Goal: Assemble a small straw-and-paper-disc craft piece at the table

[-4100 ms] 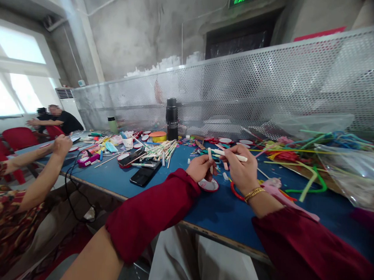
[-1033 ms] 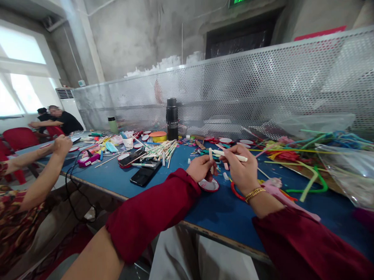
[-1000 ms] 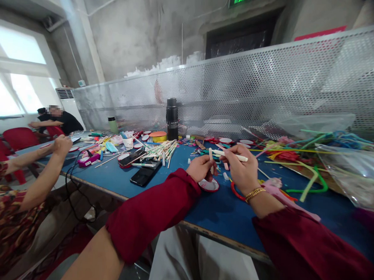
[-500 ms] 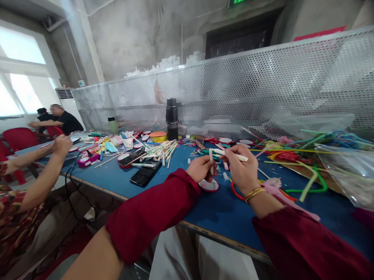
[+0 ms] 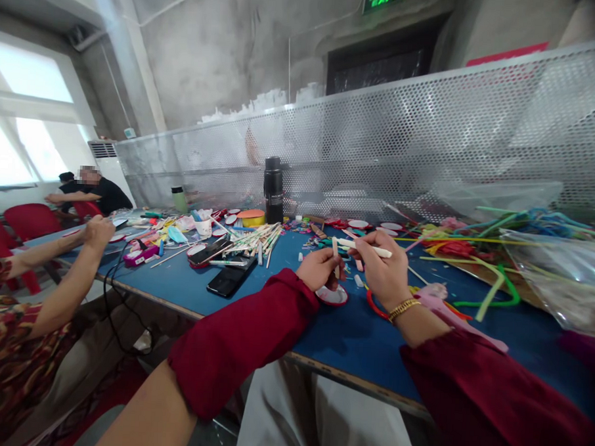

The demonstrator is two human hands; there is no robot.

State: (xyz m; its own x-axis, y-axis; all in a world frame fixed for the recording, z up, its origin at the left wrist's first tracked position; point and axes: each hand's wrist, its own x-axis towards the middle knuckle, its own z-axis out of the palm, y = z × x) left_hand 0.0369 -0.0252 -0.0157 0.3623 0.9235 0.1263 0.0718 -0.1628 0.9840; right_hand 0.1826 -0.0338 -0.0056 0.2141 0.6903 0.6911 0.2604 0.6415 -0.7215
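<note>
My left hand (image 5: 316, 271) is closed, its fingertips pinching a small pale cream strip (image 5: 334, 247) that stands upright. In my right hand (image 5: 389, 270) a slim white pen-like tool (image 5: 383, 253) is gripped between thumb and fingers, with its left end close to the strip's top. Whether the tool's tip touches the strip I cannot tell. Just below my left hand lies a small round dish (image 5: 334, 297) with a red rim, partly covered by the fingers. A red-orange loop (image 5: 374, 306) rests beside my right wrist.
A black thermos (image 5: 273, 192), a bundle of paper-like sticks (image 5: 257, 241) and a black phone (image 5: 228, 280) stand or lie leftward on the blue table (image 5: 274, 314). Coloured pipe cleaners (image 5: 508, 295) and plastic bags (image 5: 566, 281) lie at right. At left a person's hands (image 5: 98, 231) work.
My right hand and the white tool have shifted very slightly left. My left hand keeps the pale strip in the same place.
</note>
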